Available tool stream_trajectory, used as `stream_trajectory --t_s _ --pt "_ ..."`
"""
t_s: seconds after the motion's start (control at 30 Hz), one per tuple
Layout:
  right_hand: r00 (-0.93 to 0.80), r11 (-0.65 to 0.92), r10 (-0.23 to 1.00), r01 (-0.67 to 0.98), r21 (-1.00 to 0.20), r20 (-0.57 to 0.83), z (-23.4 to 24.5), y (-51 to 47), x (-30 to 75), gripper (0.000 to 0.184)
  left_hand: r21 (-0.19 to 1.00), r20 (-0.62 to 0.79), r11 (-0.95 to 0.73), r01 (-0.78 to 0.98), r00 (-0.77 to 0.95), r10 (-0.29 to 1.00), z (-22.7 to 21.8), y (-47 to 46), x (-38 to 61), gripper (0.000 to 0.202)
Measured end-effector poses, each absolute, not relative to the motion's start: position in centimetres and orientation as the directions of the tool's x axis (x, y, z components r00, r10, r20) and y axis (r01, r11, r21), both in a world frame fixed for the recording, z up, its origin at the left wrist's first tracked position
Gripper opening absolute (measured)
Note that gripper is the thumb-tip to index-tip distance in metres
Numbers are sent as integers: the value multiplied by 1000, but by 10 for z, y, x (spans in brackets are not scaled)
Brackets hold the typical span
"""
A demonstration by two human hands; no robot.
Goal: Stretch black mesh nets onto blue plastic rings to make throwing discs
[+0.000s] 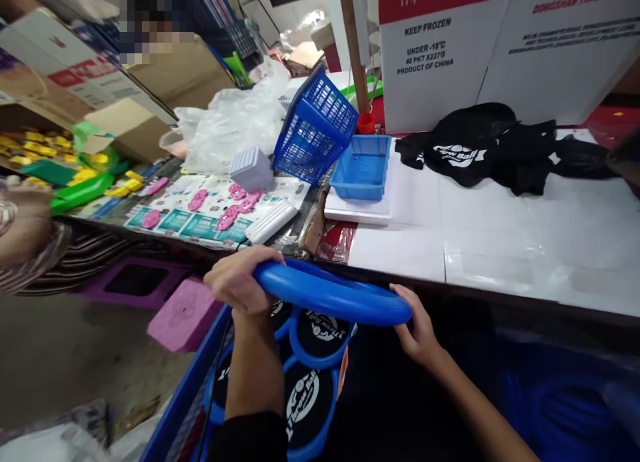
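A blue plastic ring (333,295) is held nearly edge-on in front of the table's edge. My left hand (245,279) is closed around its left end, and my right hand (416,322) grips the right end between thumb and fingers. Beneath it lie several blue-rimmed discs (310,399) with black centres printed "Throw Ball", partly hidden by my left forearm. They rest in a large blue container (173,409) beside me. On the white-topped table ahead lies a loose pile of black fabric pieces (470,149), one bearing a similar white print.
A light-blue tray (363,169) and a tilted blue basket (317,125) stand beyond the ring. Pink parts (240,205) lie on printed sheets at left. A large carton (450,89) backs the table. Pink stool (183,315) at lower left; another person's arm (23,229) is at far left.
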State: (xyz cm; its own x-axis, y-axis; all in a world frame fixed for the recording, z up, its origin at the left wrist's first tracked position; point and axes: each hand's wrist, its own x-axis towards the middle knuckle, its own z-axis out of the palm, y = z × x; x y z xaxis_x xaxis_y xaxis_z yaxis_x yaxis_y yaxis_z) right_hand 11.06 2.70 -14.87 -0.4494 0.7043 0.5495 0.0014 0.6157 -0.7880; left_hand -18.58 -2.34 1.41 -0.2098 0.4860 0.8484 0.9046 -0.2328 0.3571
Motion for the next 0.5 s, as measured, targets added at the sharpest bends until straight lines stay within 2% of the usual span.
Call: stream_trajectory --t_s 0.1,0.17,0.23,0.4,0.47,0.5 --pt "-433 637 691 -15 -771 579 -137 27 114 69 109 904 -342 933 51 425 33 -24 -167 67" --pt "-427 669 653 -62 -741 625 -126 24 112 74 38 886 -367 930 139 442 36 -21 -157 63" --pt "-412 674 647 -86 -734 642 -118 23 108 71 31 846 -368 929 172 505 34 -19 -150 60" --pt "-333 550 768 -92 -830 546 -123 27 97 36 -21 774 -402 915 270 573 32 -20 -142 46" --pt "-326 472 807 -144 -870 492 -133 30 99 31 27 787 -434 900 248 564 30 -23 -149 47" --pt "-313 426 832 -169 -889 459 -139 31 101 30 110 805 -419 901 167 569 28 -24 -154 53"
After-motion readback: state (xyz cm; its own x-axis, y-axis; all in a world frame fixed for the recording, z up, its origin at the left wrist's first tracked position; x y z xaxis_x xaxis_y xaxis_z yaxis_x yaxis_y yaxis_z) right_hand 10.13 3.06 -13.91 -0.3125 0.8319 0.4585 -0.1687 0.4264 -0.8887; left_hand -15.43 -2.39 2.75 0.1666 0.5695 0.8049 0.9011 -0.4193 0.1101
